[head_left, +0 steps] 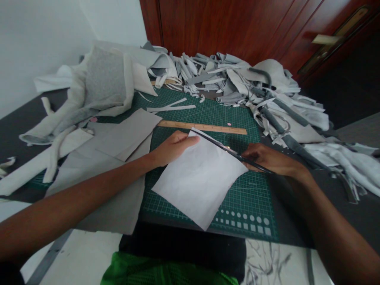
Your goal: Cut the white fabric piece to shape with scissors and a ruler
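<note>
A white square sheet (198,178), paper or fabric, is held up over a green cutting mat (237,190). My left hand (175,146) grips its top left corner, thumb on the upper face and the other fingers out of sight beneath. On the right side, my right hand (258,158) is closed around dark scissors (221,146). Their long blade lies along the sheet's upper right edge, with a shiny spot near the middle. A thin sliver of material shows just beyond the blade. Part of the handle is hidden by my fingers.
A wooden ruler (204,126) lies across the mat behind my hands, near narrow white strips (172,107). Grey fabric sheets (118,190) spread under my left arm. Rolled fabric (103,79) stands at back left; scraps (208,73) pile up along the back and right.
</note>
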### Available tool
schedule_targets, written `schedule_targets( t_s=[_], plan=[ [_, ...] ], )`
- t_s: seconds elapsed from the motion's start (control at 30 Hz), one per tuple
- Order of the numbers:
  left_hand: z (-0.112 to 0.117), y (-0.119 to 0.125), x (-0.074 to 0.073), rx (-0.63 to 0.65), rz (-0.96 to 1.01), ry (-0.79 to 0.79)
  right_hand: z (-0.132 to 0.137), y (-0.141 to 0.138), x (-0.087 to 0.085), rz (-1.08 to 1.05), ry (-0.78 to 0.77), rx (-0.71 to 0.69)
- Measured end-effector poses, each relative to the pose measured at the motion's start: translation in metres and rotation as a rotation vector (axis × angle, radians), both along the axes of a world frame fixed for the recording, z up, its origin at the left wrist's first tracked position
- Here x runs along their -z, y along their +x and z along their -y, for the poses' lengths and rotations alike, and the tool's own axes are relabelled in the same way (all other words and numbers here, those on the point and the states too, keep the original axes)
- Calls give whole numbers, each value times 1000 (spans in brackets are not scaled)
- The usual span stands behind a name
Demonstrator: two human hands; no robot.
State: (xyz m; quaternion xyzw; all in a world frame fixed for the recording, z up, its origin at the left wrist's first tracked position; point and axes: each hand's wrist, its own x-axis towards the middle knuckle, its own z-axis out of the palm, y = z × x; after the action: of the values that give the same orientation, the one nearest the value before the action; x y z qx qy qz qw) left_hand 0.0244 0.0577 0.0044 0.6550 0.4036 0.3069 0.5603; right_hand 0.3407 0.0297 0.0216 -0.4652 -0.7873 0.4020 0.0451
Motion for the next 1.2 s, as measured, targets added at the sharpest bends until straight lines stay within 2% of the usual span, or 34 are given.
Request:
schedule_targets(
  t_s=[0.13, 0.33, 0.53, 0.67, 0.8, 0.9, 1.0, 1.1, 1.2],
  plan=[
    [0, -1, 0, 5, 19, -7, -2, 0, -1, 8, -60, -28],
    [-1, -2, 0, 0, 20, -22, -2, 1, 1, -11, -43, -11],
    [-2, -3, 3, 2, 6, 2, -7, 3, 5, 1, -15, -63],
    [-2, -2, 1, -11, -18, -35, -4, 1, 5, 9, 40, -27],
    [-2, -3, -1, -14, -35, -35, 2, 1, -1, 34, 108, 104],
    [-2, -4, -2, -36, -62, 9, 6, 4, -8, 27, 201, 320],
    [-4, -5, -1, -97, -128, 92, 4, 12, -12, 84, 363, 566],
    [-7, -7, 3, -147, -167, 123, -1, 25, -9, 295, 561, 716],
    [-9, -7, 7, -194, -181, 133, -8, 37, -1, 547, 611, 792]
  ],
)
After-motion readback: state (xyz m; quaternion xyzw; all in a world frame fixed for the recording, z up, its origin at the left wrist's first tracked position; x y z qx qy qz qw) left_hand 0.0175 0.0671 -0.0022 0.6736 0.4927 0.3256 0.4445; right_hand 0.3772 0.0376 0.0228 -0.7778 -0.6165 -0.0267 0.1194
